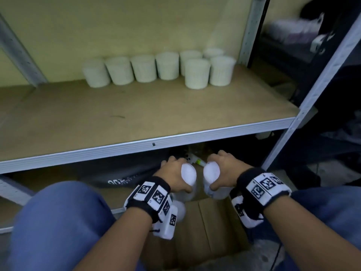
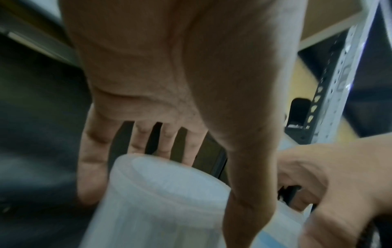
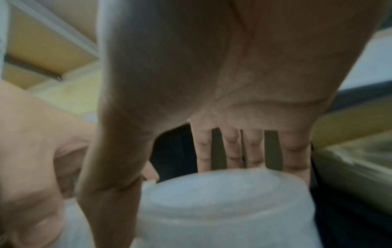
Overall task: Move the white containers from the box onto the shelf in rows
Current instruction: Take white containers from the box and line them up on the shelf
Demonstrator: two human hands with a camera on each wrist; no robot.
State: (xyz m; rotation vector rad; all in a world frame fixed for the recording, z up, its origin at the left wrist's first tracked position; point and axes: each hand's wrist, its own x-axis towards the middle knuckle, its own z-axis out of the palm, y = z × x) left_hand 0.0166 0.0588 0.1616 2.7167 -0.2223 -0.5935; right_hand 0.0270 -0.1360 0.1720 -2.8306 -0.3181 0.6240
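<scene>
Each of my hands holds a white container over the open cardboard box [image 1: 211,227], just below the shelf's front rail. My left hand [image 1: 173,173] grips the left container [image 1: 188,174], thumb on the near side and fingers round the far side. My right hand [image 1: 224,169] grips the right container [image 1: 212,173] the same way. The left wrist view shows fingers and thumb round the left container [image 2: 161,193]; the right wrist view shows the right container [image 3: 222,204]. Several white containers [image 1: 168,65] stand in a row at the back of the shelf board [image 1: 136,114], two more [image 1: 197,74] in front at the right.
Another white container [image 1: 180,210] lies in the box under my left wrist. A grey metal upright [image 1: 312,90] borders the shelf on the right. A dark bag [image 1: 117,173] sits under the shelf. My knees in blue trousers [image 1: 54,222] flank the box.
</scene>
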